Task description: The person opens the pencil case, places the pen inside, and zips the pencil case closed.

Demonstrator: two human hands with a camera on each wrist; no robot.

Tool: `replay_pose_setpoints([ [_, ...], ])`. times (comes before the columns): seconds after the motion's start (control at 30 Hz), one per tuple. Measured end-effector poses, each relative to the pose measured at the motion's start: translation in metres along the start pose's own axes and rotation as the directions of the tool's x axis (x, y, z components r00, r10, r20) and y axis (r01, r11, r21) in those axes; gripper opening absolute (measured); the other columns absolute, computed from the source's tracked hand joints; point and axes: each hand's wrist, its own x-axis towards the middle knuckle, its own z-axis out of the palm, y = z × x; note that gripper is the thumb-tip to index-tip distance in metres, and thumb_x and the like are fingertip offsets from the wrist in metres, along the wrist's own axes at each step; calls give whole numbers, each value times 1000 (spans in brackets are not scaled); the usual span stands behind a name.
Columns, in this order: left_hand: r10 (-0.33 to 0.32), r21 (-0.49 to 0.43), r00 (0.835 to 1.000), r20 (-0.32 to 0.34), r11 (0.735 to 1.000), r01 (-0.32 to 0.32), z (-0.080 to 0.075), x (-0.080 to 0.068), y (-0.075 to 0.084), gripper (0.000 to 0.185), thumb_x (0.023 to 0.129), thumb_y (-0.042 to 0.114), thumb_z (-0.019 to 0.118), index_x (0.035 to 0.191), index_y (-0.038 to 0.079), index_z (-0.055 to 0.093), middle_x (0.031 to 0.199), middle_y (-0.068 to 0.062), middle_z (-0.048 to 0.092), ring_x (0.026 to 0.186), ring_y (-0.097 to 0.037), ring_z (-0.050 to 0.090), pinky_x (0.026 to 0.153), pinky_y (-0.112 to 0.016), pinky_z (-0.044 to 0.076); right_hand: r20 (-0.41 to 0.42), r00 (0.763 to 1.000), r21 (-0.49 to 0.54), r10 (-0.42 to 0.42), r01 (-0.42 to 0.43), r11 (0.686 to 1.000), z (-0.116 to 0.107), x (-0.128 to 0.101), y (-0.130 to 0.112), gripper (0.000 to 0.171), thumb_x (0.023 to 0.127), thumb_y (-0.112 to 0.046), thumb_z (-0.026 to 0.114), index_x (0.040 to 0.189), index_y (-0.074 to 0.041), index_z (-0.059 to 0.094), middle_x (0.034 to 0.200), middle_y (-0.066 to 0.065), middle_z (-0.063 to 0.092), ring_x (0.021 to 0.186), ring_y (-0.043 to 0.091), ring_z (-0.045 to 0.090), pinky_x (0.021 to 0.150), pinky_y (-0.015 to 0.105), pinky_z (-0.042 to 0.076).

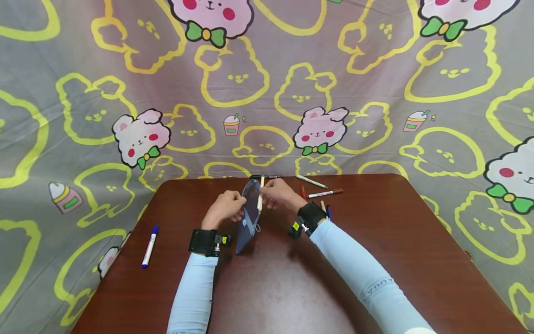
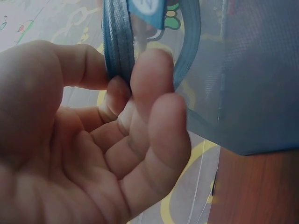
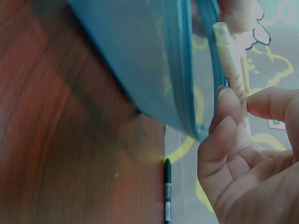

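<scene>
Pale sleeves [image 1: 196, 292] nearest the lens, each with a black wrist strap, reaching out over brown table [image 1: 375, 260].

Left hand [image 1: 224, 207]: fingers [image 2: 149, 74] curled, pinching the ribbed rim of blue mesh pouch [image 1: 249, 215] between thumb and fingertips; rim seen close in the left wrist view [image 2: 119, 42].

Pouch: held upright at mid-table between both hands, lower corner on or just above the wood, which of the two not discernible; mouth uppermost.

Right hand [image 1: 280, 194]: fingers [image 3: 224, 130] curled around cream pen [image 1: 260, 200], gripping it by the barrel; pen near vertical, tip end just beside the pouch mouth [image 3: 187, 70], whether inside or outside not discernible.

Blue-capped marker [image 1: 149, 246]: flat on the table, well apart to the left.

Loose pens [image 1: 323, 193]: scattered near the far edge, behind the right wrist; white, red-brown, red and blue barrels visible.

Black pen [image 3: 167, 191]: at the table edge, seen in the right wrist view.

Cartoon cloth [image 1: 267, 93]: backdrop behind and around the table.
</scene>
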Motion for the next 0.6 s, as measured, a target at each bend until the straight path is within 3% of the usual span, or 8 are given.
replay_pose_setpoints([
  [0.3, -12, 4, 1000, 0, 1000, 12, 1, -1, -1, 26, 96, 24, 51, 83, 4, 61, 71, -11, 67, 56, -20, 66, 67, -49, 60, 41, 999, 20, 14, -15, 1000, 12, 1, -1, 21, 93, -22, 59, 87, -4, 69, 65, 4, 68, 48, 13, 59, 44, 26, 49],
  [0.43, 3, 1, 1000, -2, 1000, -3, 0, 0, 0, 25, 96, 23, 52, 83, 4, 61, 70, -11, 67, 55, -19, 66, 60, -42, 60, 40, 999, 16, 38, -38, 999, 14, 0, -4, 20, 93, -23, 61, 89, -4, 68, 66, 6, 70, 47, 14, 59, 43, 25, 47],
  [0.6, 10, -2, 1000, 2, 1000, -10, -1, 0, 1, 24, 96, 23, 52, 83, 4, 60, 70, -10, 66, 55, -18, 65, 55, -35, 59, 22, 999, -3, 29, -29, 1000, 13, 0, -6, 31, 95, -26, 61, 103, 4, 66, 77, 13, 74, 49, 14, 60, 46, 28, 50],
])
